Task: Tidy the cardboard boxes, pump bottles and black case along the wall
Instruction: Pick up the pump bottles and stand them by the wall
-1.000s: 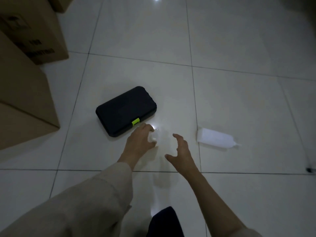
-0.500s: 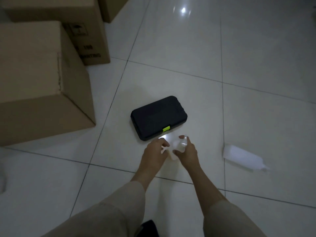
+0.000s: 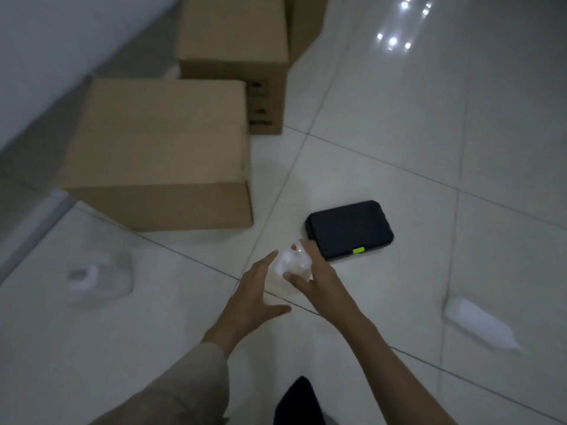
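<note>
My right hand (image 3: 316, 276) grips a small clear pump bottle (image 3: 287, 265) above the white tiled floor. Just left of the bottle, my left hand (image 3: 253, 297) is spread open with its fingertips near it. A black case (image 3: 348, 228) with a green latch lies flat on the floor just beyond my right hand. Another white bottle (image 3: 478, 325) lies on its side at the right. A third, blurred pump bottle (image 3: 98, 276) stands at the left near the wall. A large cardboard box (image 3: 159, 148) sits against the wall, with a taller box (image 3: 233, 35) behind it.
The grey wall (image 3: 61, 50) runs diagonally along the left. A third cardboard box (image 3: 305, 19) shows partly at the top behind the taller one. Bare glossy tiles (image 3: 429, 133) stretch to the right. My dark trouser leg (image 3: 299, 403) is at the bottom edge.
My right hand has taken the small bottle and lifted it off the floor; my left hand has let go and spread open. The view swung left, bringing the wall and another bottle into sight.
</note>
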`<state>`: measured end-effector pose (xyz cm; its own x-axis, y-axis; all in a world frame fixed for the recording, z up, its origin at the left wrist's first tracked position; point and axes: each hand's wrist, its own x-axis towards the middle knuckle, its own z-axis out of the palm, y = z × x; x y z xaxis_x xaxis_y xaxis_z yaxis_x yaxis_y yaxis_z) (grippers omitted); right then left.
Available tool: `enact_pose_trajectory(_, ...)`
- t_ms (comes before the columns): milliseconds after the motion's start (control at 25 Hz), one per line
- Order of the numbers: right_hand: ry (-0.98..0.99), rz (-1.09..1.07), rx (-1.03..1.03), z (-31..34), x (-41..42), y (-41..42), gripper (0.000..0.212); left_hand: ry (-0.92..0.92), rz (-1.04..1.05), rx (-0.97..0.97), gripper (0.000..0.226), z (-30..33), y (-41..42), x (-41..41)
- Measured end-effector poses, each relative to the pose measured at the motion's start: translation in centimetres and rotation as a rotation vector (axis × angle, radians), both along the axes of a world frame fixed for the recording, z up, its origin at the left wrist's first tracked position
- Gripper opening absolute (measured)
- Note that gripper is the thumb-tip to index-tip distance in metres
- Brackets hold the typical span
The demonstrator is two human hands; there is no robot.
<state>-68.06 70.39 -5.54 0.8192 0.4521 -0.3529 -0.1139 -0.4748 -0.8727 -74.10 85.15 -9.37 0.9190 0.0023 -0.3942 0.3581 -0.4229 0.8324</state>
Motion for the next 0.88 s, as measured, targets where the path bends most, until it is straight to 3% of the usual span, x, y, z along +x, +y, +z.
enact_pose_trajectory(240, -0.103, 0.235, 0.051, 6.7, -3.8, 18.3, 0.059, -0.177, 0.587, 0.065, 0.066, 7.1, 13.1, -6.8)
enact_pose_trajectory(360, -0.033, 0.305, 0.167, 6.1, -6.4, 25.2, 0.06, -0.254, 0.853, 0.191, 0.07, 8.2, 18.8, -11.2)
enact_pose_trajectory(480, -0.059, 0.339, 0.159, 2.6, -9.0, 29.8, 0.045, -0.252, 1.175, 0.229, 0.075, 7.5, 24.0, -15.7)
enact_pose_trajectory(640, -0.203, 0.43, 0.11, -3.0, -11.2, 34.4, 0.024, -0.257, 1.414, 0.28, 0.062, 3.4, 29.5, -18.6)
enact_pose_trajectory(880, -0.508, 0.555, 0.202, -9.5, -9.8, 38.7, 0.012, -0.107, 1.537, 0.247, 0.063, -8.4, 36.2, -18.5)
